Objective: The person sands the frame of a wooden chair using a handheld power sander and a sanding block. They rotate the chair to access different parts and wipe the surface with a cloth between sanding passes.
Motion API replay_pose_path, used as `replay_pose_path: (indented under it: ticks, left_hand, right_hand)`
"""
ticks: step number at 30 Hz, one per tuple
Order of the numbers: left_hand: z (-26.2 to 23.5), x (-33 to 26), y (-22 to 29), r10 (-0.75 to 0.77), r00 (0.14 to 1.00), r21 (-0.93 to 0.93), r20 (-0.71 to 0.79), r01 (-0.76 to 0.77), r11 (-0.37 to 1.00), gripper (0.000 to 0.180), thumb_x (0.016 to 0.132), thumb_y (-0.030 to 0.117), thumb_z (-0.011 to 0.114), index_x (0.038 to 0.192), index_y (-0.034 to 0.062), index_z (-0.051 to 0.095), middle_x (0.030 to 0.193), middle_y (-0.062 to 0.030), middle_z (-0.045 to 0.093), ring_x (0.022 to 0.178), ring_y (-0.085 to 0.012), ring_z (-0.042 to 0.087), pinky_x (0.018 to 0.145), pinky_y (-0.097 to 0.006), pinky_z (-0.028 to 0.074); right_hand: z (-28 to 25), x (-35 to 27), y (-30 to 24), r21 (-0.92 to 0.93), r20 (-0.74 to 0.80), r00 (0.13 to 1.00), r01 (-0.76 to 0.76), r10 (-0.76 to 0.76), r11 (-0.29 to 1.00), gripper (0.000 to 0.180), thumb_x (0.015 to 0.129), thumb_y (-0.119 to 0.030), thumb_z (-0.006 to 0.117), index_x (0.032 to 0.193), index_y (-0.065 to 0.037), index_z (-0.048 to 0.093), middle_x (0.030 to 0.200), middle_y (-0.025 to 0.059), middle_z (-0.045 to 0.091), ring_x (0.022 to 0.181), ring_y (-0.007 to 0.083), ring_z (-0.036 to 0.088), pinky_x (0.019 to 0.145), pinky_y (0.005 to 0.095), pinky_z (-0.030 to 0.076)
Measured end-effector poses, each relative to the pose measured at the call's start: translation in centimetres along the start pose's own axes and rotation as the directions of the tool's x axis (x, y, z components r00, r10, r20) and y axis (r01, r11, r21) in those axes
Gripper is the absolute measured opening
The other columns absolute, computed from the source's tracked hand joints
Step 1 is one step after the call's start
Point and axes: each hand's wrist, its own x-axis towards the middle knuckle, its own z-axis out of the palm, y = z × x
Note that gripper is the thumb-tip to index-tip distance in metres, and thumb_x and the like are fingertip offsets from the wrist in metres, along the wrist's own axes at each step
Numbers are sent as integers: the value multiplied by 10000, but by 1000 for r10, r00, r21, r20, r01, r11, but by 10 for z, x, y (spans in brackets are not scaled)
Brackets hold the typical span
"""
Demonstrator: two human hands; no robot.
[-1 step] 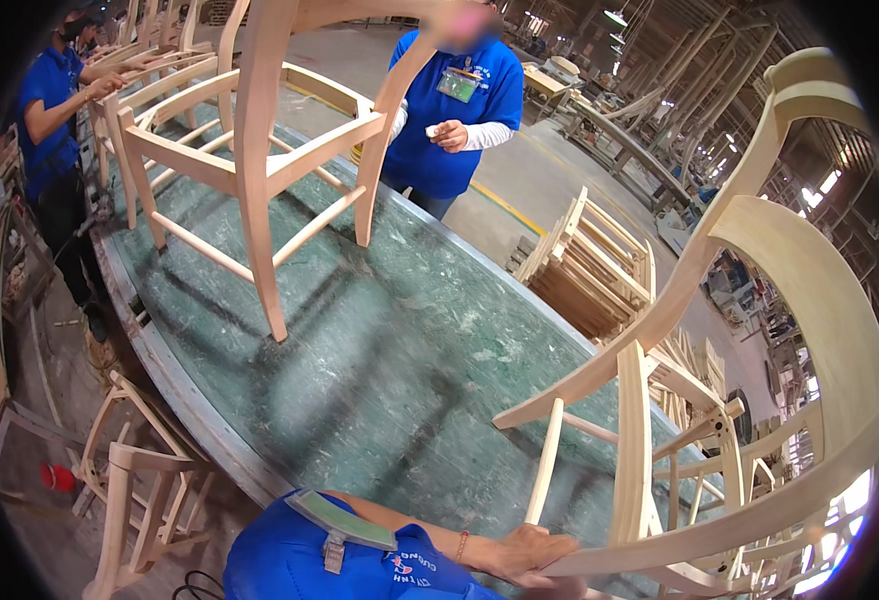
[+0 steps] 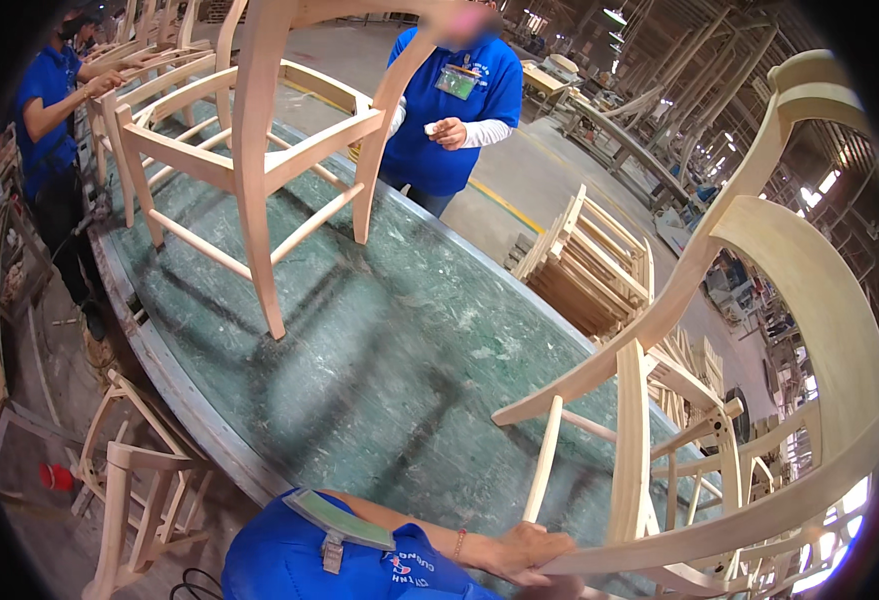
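Unfinished pale wood, bare of stain: your chair frame (image 2: 739, 330) stands at the near right end of the green table (image 2: 359, 350), its curved back rails sweeping up to the right and its legs and stretchers below them. Your left hand (image 2: 529, 552) lies on the lowest rail at the bottom edge of the view, fingers folded over it in a loose hold; a thin bracelet sits at the wrist. Your right hand is out of view, so you cannot tell its state. Judged by its build, the frame is stiff and light enough to tilt with one hand, yet awkward for its bulk and open shape; the sanded wood looks dry and not slippery. Thin stretchers (image 2: 544, 460) between the legs seem the weakest members, likely to strain at the joints if you lift by them. Better holds appear to be the thick back rail and the upright post (image 2: 627, 450) beside your hand. A second chair frame (image 2: 259, 150) stands well apart at the far end of the table. Two people in blue shirts work there, one at the left edge (image 2: 49, 110), one across the table (image 2: 454, 110) holding a small thing. Stacked frames (image 2: 589, 265) rest on the floor beyond the right side.
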Motion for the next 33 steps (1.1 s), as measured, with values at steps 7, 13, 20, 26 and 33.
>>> replay_pose_path:
  ticks: [7,13,20,26,33]
  left_hand:
    - [-96,-2,-34,-335,899,261,283,264,929,397,765,352,728,1055,123,582,866,-76,608,799,-297,615,710,-396,482]
    - [-213,35,-76,-144,987,-81,78,150,985,274,903,277,605,1122,113,605,1048,-49,656,982,-218,622,847,-360,487]
    - [-520,52,-165,-551,582,-784,-598,-566,254,361,963,253,398,1240,126,593,658,77,546,576,-75,559,545,-261,511]
    - [-611,96,-197,-410,639,-719,-651,-692,62,194,885,255,522,889,85,616,577,61,472,495,-78,466,539,-273,431]
    - [-640,109,-228,-440,693,-774,-571,-633,7,166,902,263,555,865,122,635,623,48,563,472,-71,449,476,-237,364]
  right_hand:
    - [50,-28,-55,-49,117,989,-83,88,995,155,913,-125,544,1035,-30,550,1016,159,540,1030,362,492,900,506,415]
    - [57,-29,-67,-180,140,968,-181,207,967,205,854,-32,568,1057,-20,541,1018,170,539,1051,381,492,939,511,398]
    - [74,-18,-79,-164,160,977,-113,140,980,212,851,-35,573,1060,-21,541,1021,171,539,1054,381,493,940,509,398]
    - [71,-12,-82,-231,146,978,-112,149,967,217,848,-37,577,1062,-21,540,1024,172,539,1057,381,493,941,508,399]
    - [70,-4,-89,-287,130,980,-111,153,951,224,845,-40,581,1065,-21,539,1028,173,540,1060,381,493,942,506,400]
